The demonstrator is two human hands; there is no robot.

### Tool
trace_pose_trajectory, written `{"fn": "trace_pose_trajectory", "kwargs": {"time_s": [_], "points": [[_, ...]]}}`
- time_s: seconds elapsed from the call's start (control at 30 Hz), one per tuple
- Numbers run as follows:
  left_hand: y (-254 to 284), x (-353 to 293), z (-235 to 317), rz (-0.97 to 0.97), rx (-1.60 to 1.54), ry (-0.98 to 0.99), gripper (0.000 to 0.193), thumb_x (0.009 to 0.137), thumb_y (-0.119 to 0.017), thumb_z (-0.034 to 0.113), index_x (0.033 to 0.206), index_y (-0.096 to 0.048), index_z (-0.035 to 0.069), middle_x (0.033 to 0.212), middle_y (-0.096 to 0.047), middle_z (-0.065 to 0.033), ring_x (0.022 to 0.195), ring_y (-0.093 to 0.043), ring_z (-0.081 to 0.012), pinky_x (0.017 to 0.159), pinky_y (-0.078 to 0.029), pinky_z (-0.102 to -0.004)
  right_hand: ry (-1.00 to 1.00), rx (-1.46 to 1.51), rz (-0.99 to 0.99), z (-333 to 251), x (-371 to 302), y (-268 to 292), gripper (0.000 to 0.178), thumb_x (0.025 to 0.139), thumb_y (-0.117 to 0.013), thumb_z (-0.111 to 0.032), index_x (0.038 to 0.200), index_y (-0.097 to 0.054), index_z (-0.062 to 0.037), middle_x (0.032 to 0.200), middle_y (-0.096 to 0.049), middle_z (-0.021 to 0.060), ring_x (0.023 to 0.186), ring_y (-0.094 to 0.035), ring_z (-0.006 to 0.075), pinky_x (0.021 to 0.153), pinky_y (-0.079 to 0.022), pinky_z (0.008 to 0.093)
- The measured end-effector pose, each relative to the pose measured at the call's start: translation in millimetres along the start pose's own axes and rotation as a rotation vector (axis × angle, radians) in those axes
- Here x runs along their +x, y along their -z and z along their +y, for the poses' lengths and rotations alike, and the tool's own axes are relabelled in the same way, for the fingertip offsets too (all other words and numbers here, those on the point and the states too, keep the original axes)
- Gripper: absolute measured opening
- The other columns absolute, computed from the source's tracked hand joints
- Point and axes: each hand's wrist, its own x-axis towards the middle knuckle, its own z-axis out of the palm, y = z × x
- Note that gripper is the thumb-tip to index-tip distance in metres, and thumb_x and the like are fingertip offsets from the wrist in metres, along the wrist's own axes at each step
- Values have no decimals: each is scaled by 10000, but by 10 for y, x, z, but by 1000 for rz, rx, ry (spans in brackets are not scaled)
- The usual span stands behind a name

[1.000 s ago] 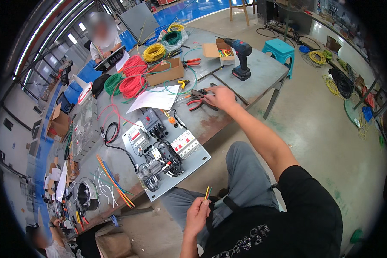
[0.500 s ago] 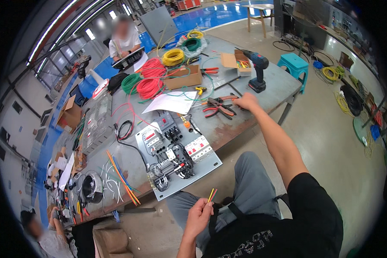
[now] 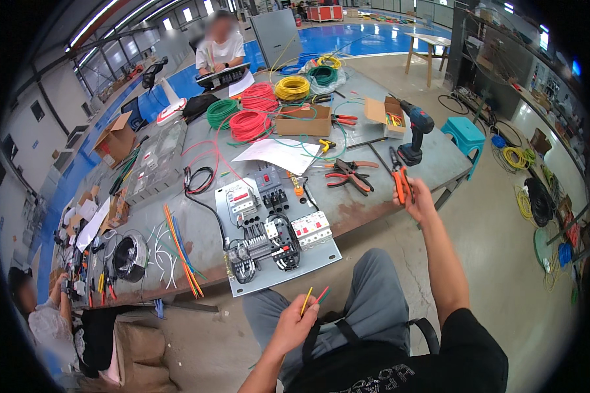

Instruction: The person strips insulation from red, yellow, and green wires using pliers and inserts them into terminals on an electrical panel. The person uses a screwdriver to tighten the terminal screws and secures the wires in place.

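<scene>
Short yellow, red and green wire pieces stick up out of my left hand, which is closed on them above my lap. My right hand, off the table's right front edge, grips orange-handled pliers with dark jaws pointing up and away. Between the hands and further off lies a metal mounting plate at the table's front edge. It carries a row of white breakers, a grey breaker with a red switch, a black contactor and wiring. More red-handled pliers rest right of the plate.
On the grey table stand a cordless drill, an open small carton, red wire coils and a paper sheet. Loose coloured wires lie left. A teal stool stands right. Two people sit around the table.
My right hand has picked up the orange-handled pliers from the table and drawn them back toward me. The coloured wire pieces in my left hand have spread apart. The view has shifted.
</scene>
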Motion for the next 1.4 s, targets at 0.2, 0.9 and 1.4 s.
{"fn": "trace_pose_trajectory", "kwargs": {"time_s": [0.2,0.9,1.4], "points": [[22,86,334,-6,-23,-22,156,1043,-591,223,1085,-558,76,711,-532,22,628,-479,-53,556,-381,-237,-114,29,-300,319,-684,-534,188,1021,-609,-224,1017,-625,-37,844,-637,75,781,-667,220,748,-575,400],[12,112,552,-85,-354,136,175,1072,-532,254,1108,-572,87,701,-536,-4,489,-332,-31,440,-241,-193,-145,-304,-651,890,-1662,-1512,190,970,-710,-192,1025,-654,-18,890,-652,17,741,-630,91,669,-506,256],[126,210,662,-69,-476,111,200,1073,-539,232,1223,-584,107,706,-501,19,474,-299,-25,421,-205,-203,-138,-349,-583,1094,-1601,-1455,423,1060,-553,-392,1230,-662,-20,904,-656,26,914,-618,108,811,-504,288]]}}
